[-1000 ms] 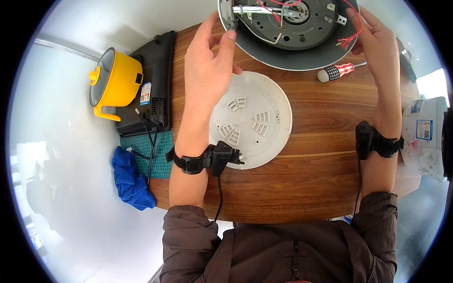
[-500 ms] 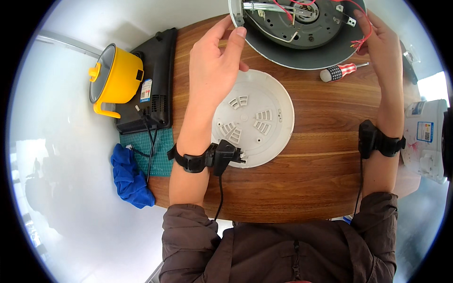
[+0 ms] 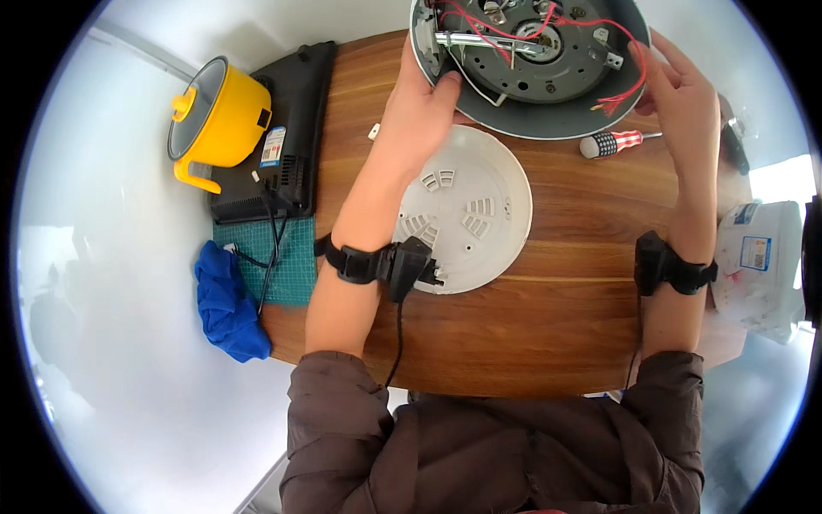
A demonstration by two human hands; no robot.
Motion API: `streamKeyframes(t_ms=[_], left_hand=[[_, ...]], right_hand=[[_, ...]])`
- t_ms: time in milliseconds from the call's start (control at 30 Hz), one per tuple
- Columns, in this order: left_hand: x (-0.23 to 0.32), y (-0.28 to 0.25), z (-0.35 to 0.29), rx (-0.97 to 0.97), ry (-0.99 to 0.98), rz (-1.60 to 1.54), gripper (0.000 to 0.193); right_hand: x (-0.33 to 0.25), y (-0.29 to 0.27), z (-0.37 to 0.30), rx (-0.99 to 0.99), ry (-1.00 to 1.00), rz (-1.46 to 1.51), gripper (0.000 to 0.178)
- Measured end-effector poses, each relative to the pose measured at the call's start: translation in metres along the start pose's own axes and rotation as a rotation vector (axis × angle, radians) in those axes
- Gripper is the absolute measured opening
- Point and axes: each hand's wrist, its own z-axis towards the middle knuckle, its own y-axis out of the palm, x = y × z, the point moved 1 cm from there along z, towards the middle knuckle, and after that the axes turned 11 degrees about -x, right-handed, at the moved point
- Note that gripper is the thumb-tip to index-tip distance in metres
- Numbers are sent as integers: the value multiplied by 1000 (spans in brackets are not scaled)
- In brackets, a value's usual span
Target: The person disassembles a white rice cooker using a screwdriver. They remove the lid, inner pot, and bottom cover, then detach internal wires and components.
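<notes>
At the far side of the table is a round grey appliance shell, its inside facing up, with a dark metal disc, a metal bracket and loose red wires. My left hand grips its left rim, thumb over the inside and fingers mostly hidden beneath. On the right rim, my right hand holds the shell with the thumb inside. A white round vented base cover lies on the table nearer to me, partly behind my left wrist. Close to my right hand lies a screwdriver with a red, white and dark handle.
To the left, a yellow pot with a lid sits on a black flat appliance with a cord. A green cutting mat and a blue cloth lie nearer. A white container stands at the right edge.
My left hand has closed on the left rim, its thumb now inside the shell. The shell sits slightly lower in view, with more of its inside showing. The right hand keeps to the right rim.
</notes>
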Motion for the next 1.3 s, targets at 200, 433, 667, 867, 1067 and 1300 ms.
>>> streamKeyframes(t_ms=[200, 433, 667, 867, 1067, 1300], left_hand=[[-21, -31, 5, -99, -25, -158, 52], [-9, -53, 0, -201, -173, -138, 47], [-3, -70, 1, -330, -223, -7, 69], [-1, -78, 4, -245, -295, 149, 81], [-16, -87, 8, -244, -313, 193, 70], [-16, -75, 10, -295, -346, 237, 45]], right_hand=[[-9, 17, -3, -55, -171, 80, 55], [-18, 30, -12, 19, -217, -232, 55], [-51, 24, -7, 26, -242, -320, 40], [-74, 29, 12, 29, -518, -367, 50], [-81, 39, 41, 26, -834, -558, 46], [-83, 32, 55, -3, -1154, -811, 43]])
